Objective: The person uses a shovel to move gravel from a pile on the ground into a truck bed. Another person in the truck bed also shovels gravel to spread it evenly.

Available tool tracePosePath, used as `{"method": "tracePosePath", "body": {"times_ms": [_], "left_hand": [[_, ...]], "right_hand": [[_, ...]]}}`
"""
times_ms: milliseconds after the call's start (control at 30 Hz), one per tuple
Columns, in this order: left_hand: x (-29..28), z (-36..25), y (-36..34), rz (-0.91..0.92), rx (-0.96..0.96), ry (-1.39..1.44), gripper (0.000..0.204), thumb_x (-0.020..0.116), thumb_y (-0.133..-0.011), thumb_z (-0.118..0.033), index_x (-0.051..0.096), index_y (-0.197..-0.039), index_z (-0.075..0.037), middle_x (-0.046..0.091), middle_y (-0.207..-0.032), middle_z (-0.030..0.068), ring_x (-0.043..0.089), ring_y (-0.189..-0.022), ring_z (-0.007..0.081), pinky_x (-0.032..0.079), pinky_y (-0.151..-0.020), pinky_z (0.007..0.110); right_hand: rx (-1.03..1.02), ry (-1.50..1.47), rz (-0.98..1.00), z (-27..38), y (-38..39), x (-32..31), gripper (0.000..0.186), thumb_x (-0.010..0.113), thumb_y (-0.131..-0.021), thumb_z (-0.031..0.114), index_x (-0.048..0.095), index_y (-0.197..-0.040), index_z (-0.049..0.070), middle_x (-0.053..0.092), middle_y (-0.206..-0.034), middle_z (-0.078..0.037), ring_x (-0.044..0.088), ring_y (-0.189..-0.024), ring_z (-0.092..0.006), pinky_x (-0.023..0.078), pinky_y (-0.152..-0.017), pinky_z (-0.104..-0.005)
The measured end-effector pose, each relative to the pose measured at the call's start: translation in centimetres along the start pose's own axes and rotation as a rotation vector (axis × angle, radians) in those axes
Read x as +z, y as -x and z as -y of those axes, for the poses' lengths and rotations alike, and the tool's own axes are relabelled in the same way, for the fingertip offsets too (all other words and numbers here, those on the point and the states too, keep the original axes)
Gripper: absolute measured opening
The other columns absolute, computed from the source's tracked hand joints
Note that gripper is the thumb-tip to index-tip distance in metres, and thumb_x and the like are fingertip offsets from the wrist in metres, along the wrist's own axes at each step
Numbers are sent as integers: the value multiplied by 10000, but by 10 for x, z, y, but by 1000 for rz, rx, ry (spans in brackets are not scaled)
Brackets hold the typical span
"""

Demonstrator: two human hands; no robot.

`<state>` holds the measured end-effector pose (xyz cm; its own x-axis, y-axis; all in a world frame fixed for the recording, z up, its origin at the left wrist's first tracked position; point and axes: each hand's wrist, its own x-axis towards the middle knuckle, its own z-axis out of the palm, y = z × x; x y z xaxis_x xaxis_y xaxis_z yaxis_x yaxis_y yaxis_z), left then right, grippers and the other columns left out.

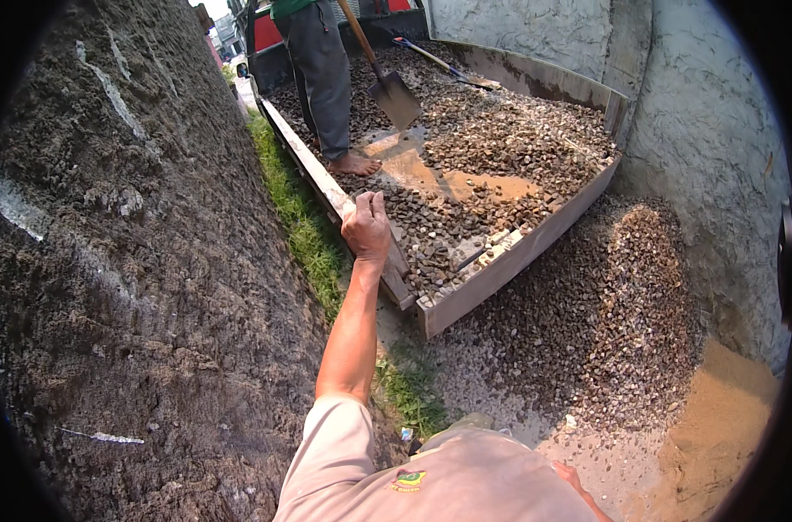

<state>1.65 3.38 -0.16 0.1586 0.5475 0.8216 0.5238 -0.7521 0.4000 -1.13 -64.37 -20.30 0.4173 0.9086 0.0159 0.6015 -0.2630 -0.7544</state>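
Note:
My left arm reaches forward, and my left hand (367, 228) is closed over the top edge of the wooden side board (302, 150) of a truck bed. The bed holds a layer of gravel (500, 139), with a bare brownish patch (413, 170) in its middle. Low at the right, beside my shirt, a small part of my right hand (568, 475) shows; its fingers cannot be made out. On the gravel a barefoot person in grey trousers (320, 78) stands with a shovel (396, 100), blade down near the bare patch.
A second shovel (444, 63) lies at the back of the bed. The tail board (517, 252) faces a gravel pile (631, 304) on the ground, with sand (718, 418) beside it. A rough dark wall (135, 261) rises at left, a grey plastered wall (718, 130) at right. Grass (296, 209) edges the truck.

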Motion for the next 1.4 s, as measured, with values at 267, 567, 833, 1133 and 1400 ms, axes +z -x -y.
{"method": "tracePosePath", "body": {"times_ms": [267,567,833,1133,1400], "left_hand": [[7,1,4,42,-34,-15,162,611,-823,-257,584,-833,-98,629,-709,109,609,-668,319,466,-574,402],[19,11,-2,107,-25,-22,216,639,-791,-284,597,-882,-93,601,-623,98,590,-634,300,452,-598,403],[16,21,-21,66,143,-45,729,757,-651,-331,424,-1200,13,536,-1070,170,495,-1028,309,330,-920,427],[29,79,291,243,-478,23,211,497,-826,-162,642,-832,-9,622,-838,154,572,-822,320,426,-734,406],[-91,84,593,1902,-881,201,613,521,-801,-525,612,-889,75,631,-839,193,598,-849,278,444,-777,381]], "right_hand": [[1,22,15,-31,17,11,303,571,-727,86,597,-993,-56,589,-1075,-220,625,-892,-318,507,-740,-353],[-26,79,31,-42,27,11,314,561,-735,80,593,-1018,-52,581,-1093,-216,632,-863,-303,510,-712,-350],[33,6,128,9,7,-28,292,497,-764,52,590,-1027,-33,584,-1085,-203,620,-882,-312,507,-732,-372],[18,5,102,-5,-17,-37,374,604,-693,194,558,-1000,-13,594,-931,-175,583,-858,-343,482,-733,-378],[-56,-65,170,-64,-8,-3,414,624,-693,277,558,-1022,34,589,-933,-149,579,-845,-336,484,-722,-388]]}}
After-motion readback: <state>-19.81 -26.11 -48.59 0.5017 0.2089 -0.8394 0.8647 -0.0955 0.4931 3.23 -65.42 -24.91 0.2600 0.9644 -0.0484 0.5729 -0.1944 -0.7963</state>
